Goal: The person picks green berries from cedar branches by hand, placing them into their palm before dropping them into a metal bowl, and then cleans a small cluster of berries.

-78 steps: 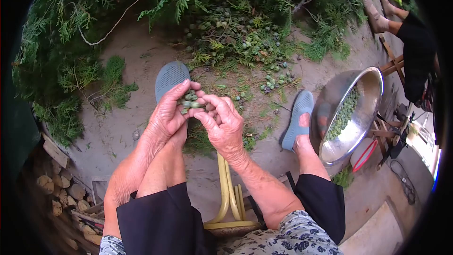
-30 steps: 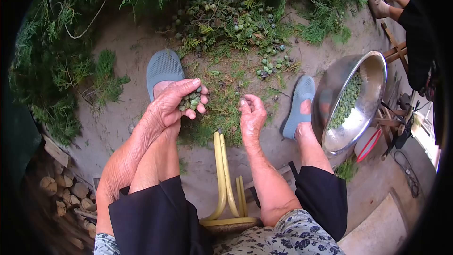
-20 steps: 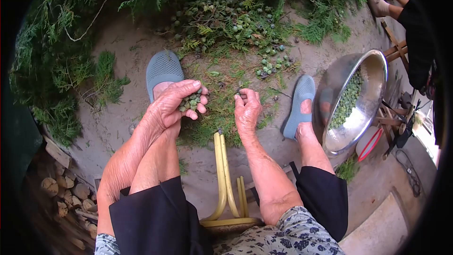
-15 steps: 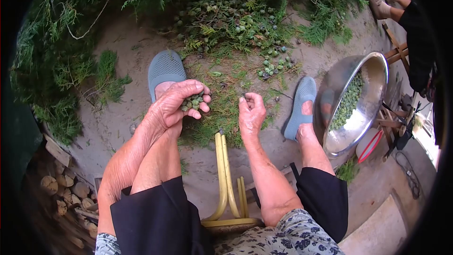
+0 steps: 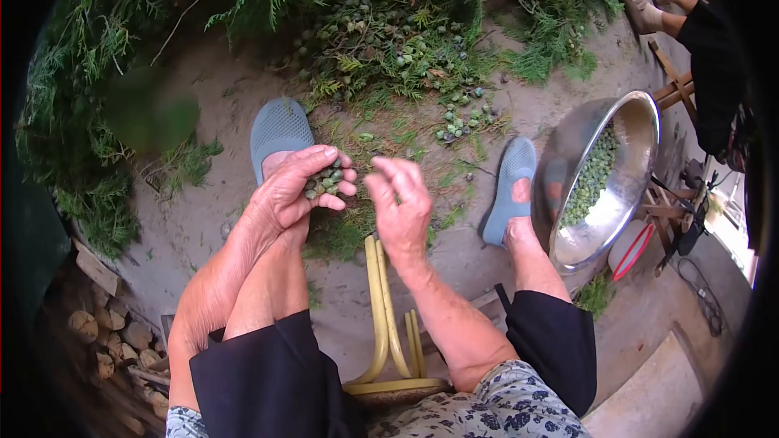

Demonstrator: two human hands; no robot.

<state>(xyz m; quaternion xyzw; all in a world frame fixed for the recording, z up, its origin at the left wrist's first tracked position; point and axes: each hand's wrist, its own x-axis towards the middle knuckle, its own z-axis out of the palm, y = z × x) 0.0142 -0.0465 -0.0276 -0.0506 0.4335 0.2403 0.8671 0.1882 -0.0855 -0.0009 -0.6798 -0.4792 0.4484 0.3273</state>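
While green cones (image 5: 324,182) are sitting cupped in the left hand (image 5: 288,188), fingers curled around them, the right hand (image 5: 402,209) is hovering just beside it, fingers parted. More cones (image 5: 591,182) are lying in the steel basin (image 5: 578,253) beyond the right shoe (image 5: 517,161).

The left hand (image 5: 294,185) is cupped, left of the middle; the right hand (image 5: 402,212), loosely bent, is mid-frame.

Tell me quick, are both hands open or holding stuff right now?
Left hand: partly closed, cupping a handful of small green cones.
Right hand: open, fingers loosely bent, nothing visible in it.
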